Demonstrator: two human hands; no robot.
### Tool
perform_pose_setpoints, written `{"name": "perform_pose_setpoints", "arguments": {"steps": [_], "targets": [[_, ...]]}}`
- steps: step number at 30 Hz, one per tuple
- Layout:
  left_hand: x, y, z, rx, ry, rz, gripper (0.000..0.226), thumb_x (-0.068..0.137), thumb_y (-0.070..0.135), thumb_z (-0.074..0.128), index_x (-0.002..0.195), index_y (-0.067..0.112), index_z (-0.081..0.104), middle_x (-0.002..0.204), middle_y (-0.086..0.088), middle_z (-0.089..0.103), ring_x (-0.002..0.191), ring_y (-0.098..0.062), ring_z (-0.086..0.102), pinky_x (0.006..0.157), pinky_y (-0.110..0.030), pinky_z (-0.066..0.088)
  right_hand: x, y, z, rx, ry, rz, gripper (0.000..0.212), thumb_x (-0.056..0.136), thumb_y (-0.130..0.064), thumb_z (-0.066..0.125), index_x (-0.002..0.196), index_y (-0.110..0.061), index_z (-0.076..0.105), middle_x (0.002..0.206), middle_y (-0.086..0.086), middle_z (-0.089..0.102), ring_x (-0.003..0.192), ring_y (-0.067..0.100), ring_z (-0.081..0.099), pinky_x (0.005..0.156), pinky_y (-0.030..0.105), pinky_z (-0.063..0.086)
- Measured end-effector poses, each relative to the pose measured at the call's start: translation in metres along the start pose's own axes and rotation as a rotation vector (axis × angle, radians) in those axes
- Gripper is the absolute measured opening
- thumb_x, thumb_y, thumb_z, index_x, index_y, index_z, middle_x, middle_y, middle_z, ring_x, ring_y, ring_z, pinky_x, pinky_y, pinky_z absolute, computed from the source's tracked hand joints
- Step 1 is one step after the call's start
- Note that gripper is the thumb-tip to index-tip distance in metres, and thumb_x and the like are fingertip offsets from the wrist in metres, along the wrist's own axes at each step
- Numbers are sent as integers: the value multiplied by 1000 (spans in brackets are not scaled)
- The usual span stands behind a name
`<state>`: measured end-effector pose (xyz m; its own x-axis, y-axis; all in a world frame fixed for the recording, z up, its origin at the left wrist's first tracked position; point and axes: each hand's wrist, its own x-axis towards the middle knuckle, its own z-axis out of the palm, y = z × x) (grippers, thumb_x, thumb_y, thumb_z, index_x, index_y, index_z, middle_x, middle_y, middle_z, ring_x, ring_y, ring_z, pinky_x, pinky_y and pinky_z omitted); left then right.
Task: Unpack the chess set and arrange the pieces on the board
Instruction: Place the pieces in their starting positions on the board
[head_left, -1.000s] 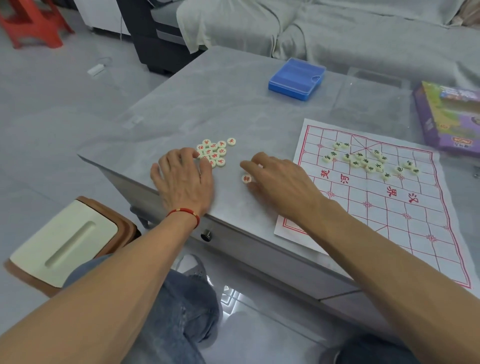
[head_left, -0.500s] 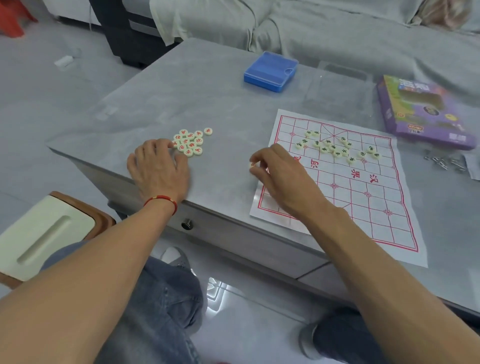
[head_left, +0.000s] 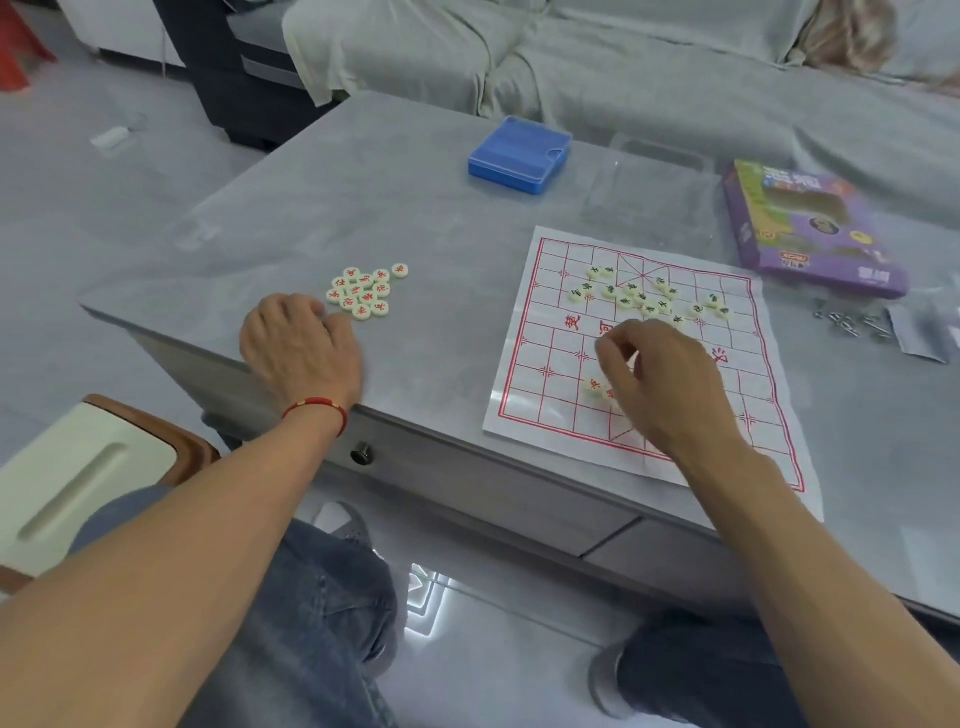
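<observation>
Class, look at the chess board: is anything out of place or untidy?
Yes. The green pieces lie in a loose scatter across the board's far half, not lined up, and the red pieces sit heaped on the table, off the board.

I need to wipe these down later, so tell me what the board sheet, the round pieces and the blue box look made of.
White red-gridded board sheet: thin paper or plastic film, creased and glossy. Cream round red-lettered pieces: smooth plastic or resin, probably, with a slight sheen. Flat blue box: translucent plastic, with glossy edges.

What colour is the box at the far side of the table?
Blue. The box shows in the head view.
</observation>
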<state>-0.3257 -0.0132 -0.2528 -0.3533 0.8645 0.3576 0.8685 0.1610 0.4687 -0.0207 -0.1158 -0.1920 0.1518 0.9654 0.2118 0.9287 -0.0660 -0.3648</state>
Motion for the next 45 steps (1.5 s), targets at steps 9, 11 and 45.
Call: {"name": "perform_pose_setpoints", "arguments": {"steps": [9,11,45], "targets": [[2,-6,4,-68,28,-30,27,92,24,45,108,15,64,115,-7,55,117,-27,45,102,-41,36,90,-135,101,-11,-189,-418,49,96,-12,51,144,-24,50,149,3,47,132,30,45,101,46,44],[2,-6,3,-79,30,-37,25,91,24,46,107,16,65,115,-6,54,118,-26,44,102,-41,36,112,-141,113,-68,-228,-434,58,97,-7,46,150,-29,41,158,1,36,143,27,33,107,50,35],[1,-6,2,-40,-9,-32,25,91,25,46,108,20,64,120,-7,52,121,-29,43,102,-44,36,63,-42,25,104,-152,-111,21,87,-36,74,100,-20,73,94,-5,71,89,16,64,83,39,54]]}}
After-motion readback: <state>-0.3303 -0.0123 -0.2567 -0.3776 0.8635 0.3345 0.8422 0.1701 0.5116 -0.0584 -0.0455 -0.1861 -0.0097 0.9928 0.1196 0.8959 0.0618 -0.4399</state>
